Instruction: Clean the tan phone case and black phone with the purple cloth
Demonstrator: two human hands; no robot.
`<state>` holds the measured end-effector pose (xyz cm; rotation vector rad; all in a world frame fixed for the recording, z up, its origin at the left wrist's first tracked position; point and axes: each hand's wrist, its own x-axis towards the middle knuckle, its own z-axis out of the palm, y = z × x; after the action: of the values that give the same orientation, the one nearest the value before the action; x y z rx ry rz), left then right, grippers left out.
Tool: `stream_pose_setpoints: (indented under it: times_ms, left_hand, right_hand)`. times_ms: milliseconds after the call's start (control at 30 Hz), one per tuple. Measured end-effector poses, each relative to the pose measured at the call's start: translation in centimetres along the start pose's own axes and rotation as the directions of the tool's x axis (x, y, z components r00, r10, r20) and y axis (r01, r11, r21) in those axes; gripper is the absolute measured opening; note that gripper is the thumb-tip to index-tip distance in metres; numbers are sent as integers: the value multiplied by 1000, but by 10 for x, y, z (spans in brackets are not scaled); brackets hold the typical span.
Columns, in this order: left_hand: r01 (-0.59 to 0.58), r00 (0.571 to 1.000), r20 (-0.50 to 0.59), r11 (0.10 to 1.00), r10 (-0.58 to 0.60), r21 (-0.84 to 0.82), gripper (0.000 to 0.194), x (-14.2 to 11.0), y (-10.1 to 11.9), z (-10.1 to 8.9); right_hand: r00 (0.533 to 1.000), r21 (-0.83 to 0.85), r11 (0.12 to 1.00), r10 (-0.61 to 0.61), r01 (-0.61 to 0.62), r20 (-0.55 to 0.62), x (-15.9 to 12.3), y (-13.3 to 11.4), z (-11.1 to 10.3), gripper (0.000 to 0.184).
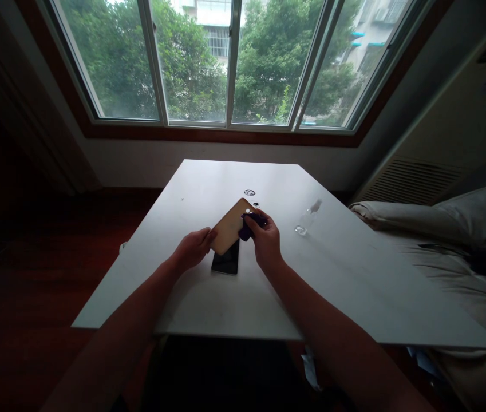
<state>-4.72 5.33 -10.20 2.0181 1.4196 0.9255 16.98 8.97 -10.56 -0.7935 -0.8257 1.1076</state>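
Closed around the lower left end of a tan phone case (226, 232) is my left hand (192, 249), holding it tilted above the table. My right hand (269, 242) pinches a dark purple cloth (246, 229), which lies against the case near its upper right end. A small round hole shows in the case close to the cloth. Beneath the case a black phone (225, 262) lies flat on the white table (208, 303), its upper part hidden by the case.
A clear spray bottle (307, 220) lies on its side to the right. Two small round items, a larger ring-like one (249, 193) and a smaller one (256, 205), lie beyond the case. A padded seat (431, 257) stands by the table's right side, and a window (229, 63) is behind.
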Motion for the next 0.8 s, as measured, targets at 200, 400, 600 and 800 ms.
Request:
stream_pose_setpoints:
  times_ms: [200, 400, 600, 800]
  left_hand:
    - [11, 1000, -7, 1000, -11, -1, 52, -1, 1, -2]
    - [5, 1000, 5, 1000, -5, -6, 53, -1, 0, -3]
    - [1, 1000, 11, 1000, -1, 9, 52, 0, -4, -3]
    - [13, 1000, -2, 1000, -13, 3, 53, -1, -4, -4]
  right_hand:
    - [1000, 6, 1000, 13, -13, -6, -1, -1, 1, 64]
    - [999, 18, 1000, 25, -24, -46, 0, -1, 1, 62]
    - [995, 5, 1000, 11, -11, -94, 4, 2, -2, 63]
    - [998, 13, 998, 59, -58, -28, 4, 6, -2, 59]
